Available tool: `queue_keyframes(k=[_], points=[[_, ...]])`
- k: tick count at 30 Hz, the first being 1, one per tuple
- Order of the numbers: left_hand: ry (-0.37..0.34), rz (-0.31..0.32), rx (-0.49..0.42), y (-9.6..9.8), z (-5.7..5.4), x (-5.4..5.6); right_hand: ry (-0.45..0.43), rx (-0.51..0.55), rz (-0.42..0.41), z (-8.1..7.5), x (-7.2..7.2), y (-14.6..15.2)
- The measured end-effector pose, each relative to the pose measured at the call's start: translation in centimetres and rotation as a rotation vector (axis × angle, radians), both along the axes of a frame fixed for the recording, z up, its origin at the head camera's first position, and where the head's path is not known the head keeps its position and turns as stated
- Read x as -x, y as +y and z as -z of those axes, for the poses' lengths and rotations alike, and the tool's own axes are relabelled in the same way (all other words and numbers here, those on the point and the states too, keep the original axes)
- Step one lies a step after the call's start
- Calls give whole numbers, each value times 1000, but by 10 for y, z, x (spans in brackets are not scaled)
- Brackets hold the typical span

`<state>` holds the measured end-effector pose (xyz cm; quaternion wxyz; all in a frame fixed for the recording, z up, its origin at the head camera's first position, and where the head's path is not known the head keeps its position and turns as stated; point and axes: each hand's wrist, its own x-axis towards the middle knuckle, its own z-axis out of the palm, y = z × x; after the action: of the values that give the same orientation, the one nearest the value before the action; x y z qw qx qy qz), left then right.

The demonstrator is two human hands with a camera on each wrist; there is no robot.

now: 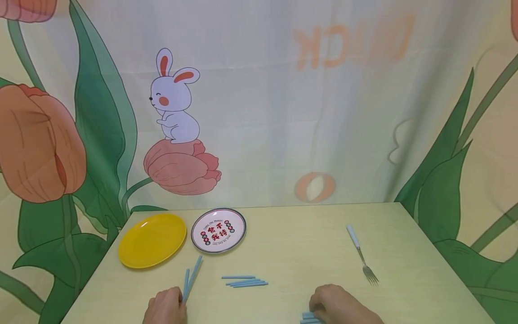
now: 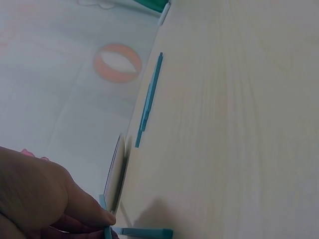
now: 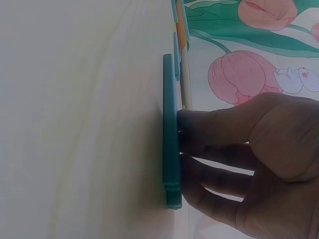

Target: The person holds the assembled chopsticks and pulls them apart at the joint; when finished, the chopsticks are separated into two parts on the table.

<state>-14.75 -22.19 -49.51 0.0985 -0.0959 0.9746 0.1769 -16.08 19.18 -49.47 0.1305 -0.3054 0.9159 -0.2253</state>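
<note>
Two thin blue sticks stick up at an angle from my left hand, pinched between thumb and fingers. The left wrist view shows one stick pointing sideways from the fingertips. My right hand, fingers curled, is at a small bunch of blue sticks at the front of the table. In the right wrist view, the fingertips meet the upper side of this bunch, partly hidden behind it. Between the hands, further back, several more blue sticks lie loosely side by side.
A yellow plate stands at the back left of the table, beside a white plate with red characters and a dark rim. A fork with a pale handle lies at the right. A printed curtain hangs behind.
</note>
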Motion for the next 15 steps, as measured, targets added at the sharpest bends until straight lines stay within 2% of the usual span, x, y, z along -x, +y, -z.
queue_keyframes(k=[15], points=[[64, 12, 3, 5, -7, 1, -14, 15, 20, -1, 0, 1]])
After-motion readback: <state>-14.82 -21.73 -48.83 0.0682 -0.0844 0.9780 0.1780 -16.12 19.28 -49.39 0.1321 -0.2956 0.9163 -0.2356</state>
